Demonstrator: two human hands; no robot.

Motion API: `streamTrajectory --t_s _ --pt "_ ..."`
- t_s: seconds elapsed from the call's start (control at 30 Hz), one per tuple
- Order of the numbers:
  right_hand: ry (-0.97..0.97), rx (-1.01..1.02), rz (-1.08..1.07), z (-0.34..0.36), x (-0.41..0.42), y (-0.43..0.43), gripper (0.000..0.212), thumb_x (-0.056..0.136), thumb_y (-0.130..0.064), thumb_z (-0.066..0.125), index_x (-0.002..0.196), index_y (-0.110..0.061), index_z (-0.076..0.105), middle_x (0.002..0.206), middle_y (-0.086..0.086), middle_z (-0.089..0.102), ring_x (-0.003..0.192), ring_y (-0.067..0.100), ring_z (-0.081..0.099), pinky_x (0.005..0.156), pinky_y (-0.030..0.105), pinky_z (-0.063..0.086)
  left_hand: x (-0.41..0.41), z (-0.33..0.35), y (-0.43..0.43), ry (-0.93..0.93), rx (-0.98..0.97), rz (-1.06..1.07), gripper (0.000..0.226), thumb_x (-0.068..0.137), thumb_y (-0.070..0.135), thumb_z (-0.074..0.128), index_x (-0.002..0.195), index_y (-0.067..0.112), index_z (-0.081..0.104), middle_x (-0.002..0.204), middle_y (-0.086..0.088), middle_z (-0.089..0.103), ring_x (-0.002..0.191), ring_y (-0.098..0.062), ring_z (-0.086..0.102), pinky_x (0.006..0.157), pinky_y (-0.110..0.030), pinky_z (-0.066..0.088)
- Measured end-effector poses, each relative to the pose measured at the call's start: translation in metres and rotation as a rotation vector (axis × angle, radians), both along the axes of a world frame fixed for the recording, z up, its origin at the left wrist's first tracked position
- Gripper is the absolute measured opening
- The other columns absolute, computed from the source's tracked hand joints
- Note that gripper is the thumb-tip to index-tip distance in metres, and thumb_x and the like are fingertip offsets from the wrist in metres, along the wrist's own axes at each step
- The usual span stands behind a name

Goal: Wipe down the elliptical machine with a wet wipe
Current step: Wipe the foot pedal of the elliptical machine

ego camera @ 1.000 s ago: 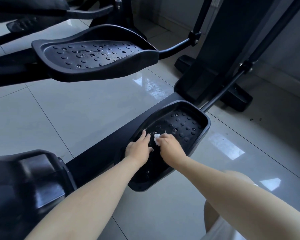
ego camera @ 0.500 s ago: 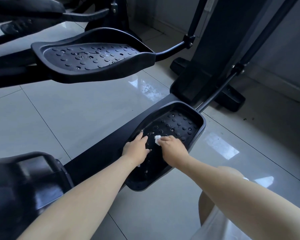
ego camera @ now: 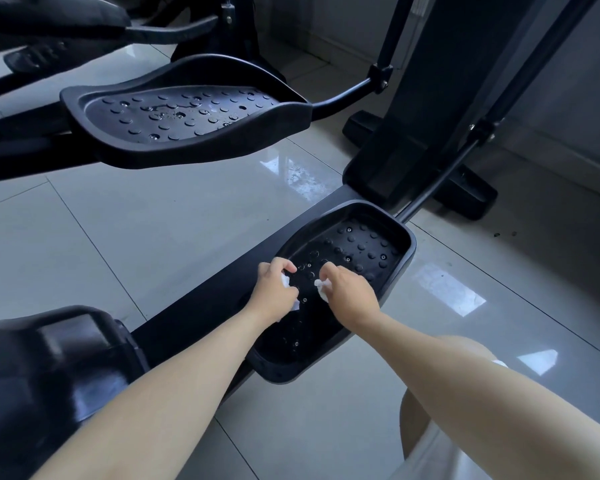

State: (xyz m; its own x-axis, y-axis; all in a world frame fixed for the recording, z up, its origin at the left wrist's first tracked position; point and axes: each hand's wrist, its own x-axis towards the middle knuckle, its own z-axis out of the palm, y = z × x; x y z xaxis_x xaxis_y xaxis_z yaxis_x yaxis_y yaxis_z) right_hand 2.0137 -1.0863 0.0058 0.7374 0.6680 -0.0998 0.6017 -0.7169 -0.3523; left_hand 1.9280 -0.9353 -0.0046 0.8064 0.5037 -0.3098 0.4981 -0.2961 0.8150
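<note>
The black elliptical's near foot pedal (ego camera: 371, 244), studded with round bumps, lies low in the middle of the view. Both my hands hover over its middle. My left hand (ego camera: 274, 292) has its fingers curled round a white piece of wet wipe (ego camera: 285, 280). My right hand (ego camera: 350, 292) pinches another white piece of wipe (ego camera: 321, 289) at its fingertips. The two hands sit a small gap apart. The second pedal (ego camera: 187, 112) is raised higher at the upper left, with droplets on its surface.
The machine's black rail (ego camera: 201, 306) runs diagonally under the near pedal. A bulky black housing (ego camera: 49, 372) fills the lower left. The upright column and its base foot (ego camera: 465, 192) stand at the upper right. Glossy grey floor tiles (ego camera: 118, 237) surround everything. My knee (ego camera: 465, 344) shows at lower right.
My left hand went from lying flat on the pedal to curling its fingers round a piece of wipe. The hands have drawn slightly apart, each with white wipe in it.
</note>
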Motion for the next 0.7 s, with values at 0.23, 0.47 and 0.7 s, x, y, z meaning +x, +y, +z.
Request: streamTrajectory --t_s 0.23,0.47,0.7 --pt "0.046 -0.031 -0.086 0.0 0.02 0.0 0.033 0.087 0.006 0.043 0.096 -0.022 0.059 0.104 -0.002 0.049 0.086 0.031 0.052 0.074 0.036 0.045 0.017 -0.004 0.0 -0.117 0.015 0.222 0.023 0.092 0.008 0.055 0.108 0.022 0.062 0.114 0.005 0.06 0.105 -0.015 0.056 0.07 -0.016 0.04" --pt "-0.091 -0.096 -0.078 -0.003 0.034 -0.007 0.033 0.097 -0.012 0.047 0.117 -0.027 0.069 0.114 -0.001 0.056 0.101 0.024 0.054 0.098 0.034 0.033 0.039 -0.006 -0.004 -0.226 0.125 0.275 0.016 0.091 0.016 0.056 0.094 0.026 0.069 0.091 0.01 0.069 0.09 -0.015 0.063 0.08 -0.032 0.055" --pt "-0.153 -0.126 -0.032 -0.007 0.04 -0.014 0.024 0.095 -0.015 0.052 0.103 -0.024 0.073 0.105 -0.001 0.06 0.102 0.024 0.058 0.109 0.038 0.03 0.042 -0.052 -0.034 -0.099 0.582 -0.443 0.037 0.108 0.029 0.038 0.144 0.02 0.041 0.165 0.008 0.023 0.154 -0.013 0.018 0.116 -0.034 0.034"
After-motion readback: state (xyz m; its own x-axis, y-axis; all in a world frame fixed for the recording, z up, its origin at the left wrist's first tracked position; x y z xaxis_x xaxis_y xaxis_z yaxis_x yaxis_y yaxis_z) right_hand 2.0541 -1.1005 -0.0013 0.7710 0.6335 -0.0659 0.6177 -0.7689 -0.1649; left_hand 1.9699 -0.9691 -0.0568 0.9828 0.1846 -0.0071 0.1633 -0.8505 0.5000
